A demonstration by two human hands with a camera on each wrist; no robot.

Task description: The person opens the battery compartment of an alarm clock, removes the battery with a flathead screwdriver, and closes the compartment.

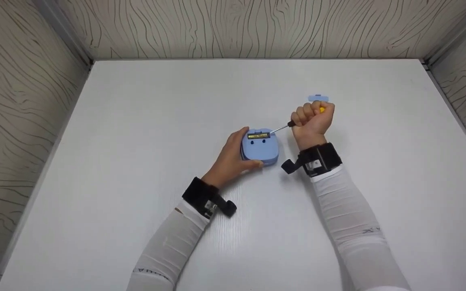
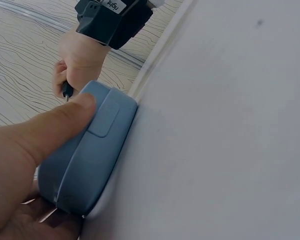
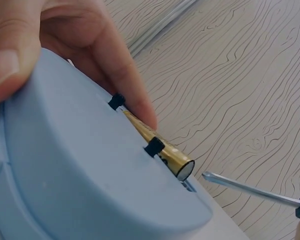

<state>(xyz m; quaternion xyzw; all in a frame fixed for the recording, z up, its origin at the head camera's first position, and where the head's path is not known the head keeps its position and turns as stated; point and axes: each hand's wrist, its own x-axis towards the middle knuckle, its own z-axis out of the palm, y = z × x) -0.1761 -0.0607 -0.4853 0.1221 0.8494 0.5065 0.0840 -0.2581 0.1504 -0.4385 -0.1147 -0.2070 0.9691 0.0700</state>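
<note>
A light-blue rounded plastic case (image 1: 260, 149) rests on the white table, its battery slot facing up. My left hand (image 1: 233, 154) grips it from the left, thumb along the near side and fingers round the far side. In the slot lies a gold battery (image 3: 177, 162), one end raised in the right wrist view. Two small black pegs (image 3: 154, 147) stand beside it. My right hand (image 1: 313, 121) holds a screwdriver (image 3: 250, 189) with a yellow and black handle in its fist. The screwdriver's tip is near the battery's end, slightly apart from it in the right wrist view.
A small light-blue cover (image 1: 318, 98) lies on the white table (image 1: 156, 105) just beyond my right hand. Wood-grain panels (image 1: 249, 28) rise behind the table and at both sides. Black camera mounts (image 1: 320, 159) are strapped on both wrists.
</note>
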